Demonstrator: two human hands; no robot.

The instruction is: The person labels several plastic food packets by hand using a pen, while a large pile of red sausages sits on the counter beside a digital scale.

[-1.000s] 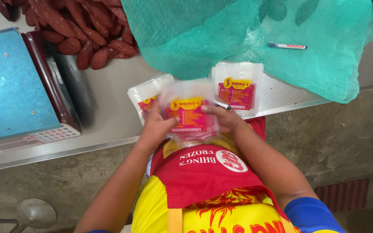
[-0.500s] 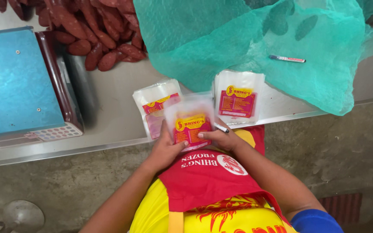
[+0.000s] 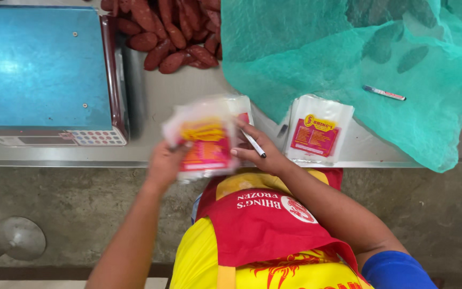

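Where sausages lie, steel counter

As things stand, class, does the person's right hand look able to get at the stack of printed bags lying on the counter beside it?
Probably yes. The stack of printed bags lies just beside the right hand, with bare counter between. However, that hand holds a pen and grips the plastic bag, so it isn't free.

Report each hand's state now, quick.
Left hand: closed on the printed plastic bag.
Right hand: holding the same bag, with a pen between its fingers.
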